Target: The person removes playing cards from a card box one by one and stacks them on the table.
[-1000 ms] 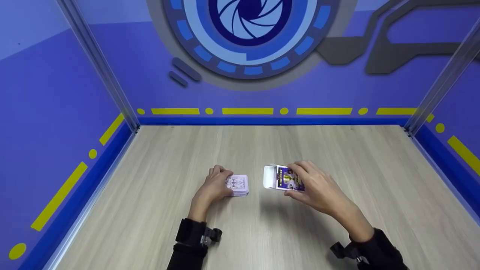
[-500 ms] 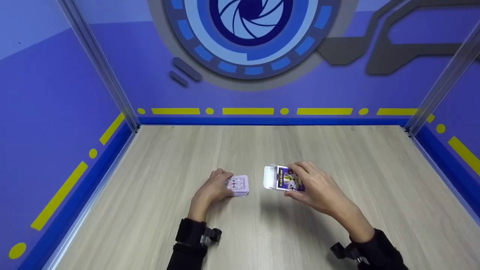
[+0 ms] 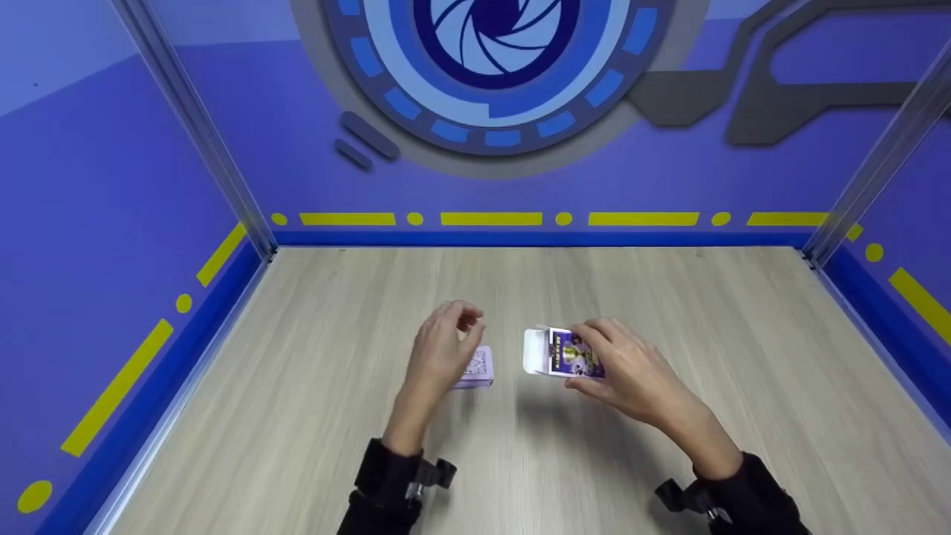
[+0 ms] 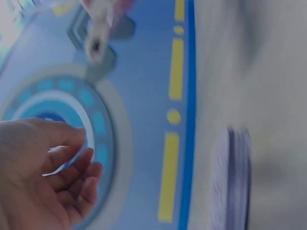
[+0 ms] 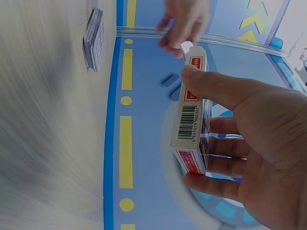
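A stack of playing cards (image 3: 480,364) with purple patterned backs lies on the wooden table. My left hand (image 3: 440,349) hovers above and beside the stack, partly covering it in the head view. Its fingers are loosely curled and hold nothing, as the left wrist view shows of the hand (image 4: 53,177). My right hand (image 3: 628,368) grips a purple and white card box (image 3: 570,354) above the table, thumb on one narrow side and fingers on the other. The box's white flap (image 3: 533,351) hangs open toward the cards. A barcode shows on the box (image 5: 188,122) in the right wrist view.
The wooden table (image 3: 356,312) is bordered by a blue back wall (image 3: 260,134) and side walls. Metal posts (image 3: 200,134) stand at the back corners. Black camera straps (image 3: 386,472) circle both wrists.
My left hand has let go of the card stack and lifted up and away from the body. The stack stays where it was. My right hand and the box have hardly moved.
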A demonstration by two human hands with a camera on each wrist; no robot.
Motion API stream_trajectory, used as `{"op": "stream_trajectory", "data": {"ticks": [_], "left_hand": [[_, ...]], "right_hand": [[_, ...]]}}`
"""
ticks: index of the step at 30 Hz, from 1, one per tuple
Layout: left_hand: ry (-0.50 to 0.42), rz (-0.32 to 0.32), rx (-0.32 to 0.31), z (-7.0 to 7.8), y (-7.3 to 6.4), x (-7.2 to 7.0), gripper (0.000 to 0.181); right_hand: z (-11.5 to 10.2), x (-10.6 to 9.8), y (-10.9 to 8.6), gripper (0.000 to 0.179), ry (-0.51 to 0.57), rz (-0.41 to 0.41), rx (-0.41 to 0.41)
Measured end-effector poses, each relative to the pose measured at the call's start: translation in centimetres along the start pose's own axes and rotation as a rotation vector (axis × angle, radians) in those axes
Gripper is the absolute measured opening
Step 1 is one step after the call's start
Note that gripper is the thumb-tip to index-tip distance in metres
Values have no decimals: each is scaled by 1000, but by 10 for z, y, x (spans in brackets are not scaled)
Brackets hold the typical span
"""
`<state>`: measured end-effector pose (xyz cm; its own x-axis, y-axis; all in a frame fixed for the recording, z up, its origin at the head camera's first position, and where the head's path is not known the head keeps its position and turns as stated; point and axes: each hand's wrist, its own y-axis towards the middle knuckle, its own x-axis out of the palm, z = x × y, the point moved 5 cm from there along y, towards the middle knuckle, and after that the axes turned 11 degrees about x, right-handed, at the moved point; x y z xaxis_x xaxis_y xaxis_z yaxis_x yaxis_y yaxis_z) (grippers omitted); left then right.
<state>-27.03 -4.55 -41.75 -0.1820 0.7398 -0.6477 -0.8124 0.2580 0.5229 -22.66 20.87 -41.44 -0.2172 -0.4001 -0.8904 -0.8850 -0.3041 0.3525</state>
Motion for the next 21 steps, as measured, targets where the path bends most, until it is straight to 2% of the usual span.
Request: {"op": "stream_trajectory", "data": {"ticks": [1, 3, 5, 7, 11, 14, 21], "left_hand": [[-37, 34, 31, 12, 1, 1, 12], [-138, 53, 75, 32, 0, 7, 9], [-225, 47, 101, 48, -3, 16, 9], [-290, 30, 113, 58, -4, 25, 11], [-287, 19, 105, 59, -8, 40, 16], [-293, 18, 67, 54, -10, 46, 19], [-386, -51, -30, 46, -11, 58, 27]], "right_hand": [[0, 0, 0, 70, 0, 2, -1], [0, 0, 0, 70, 5, 3, -2], [-1, 0, 1, 70, 10, 2, -6], [-2, 0, 1, 70, 13, 1, -8], [-4, 0, 1, 71, 11, -1, -10], [-5, -1, 0, 71, 11, 4, -17], [-8, -1, 0, 69, 4, 27, -52]]}}
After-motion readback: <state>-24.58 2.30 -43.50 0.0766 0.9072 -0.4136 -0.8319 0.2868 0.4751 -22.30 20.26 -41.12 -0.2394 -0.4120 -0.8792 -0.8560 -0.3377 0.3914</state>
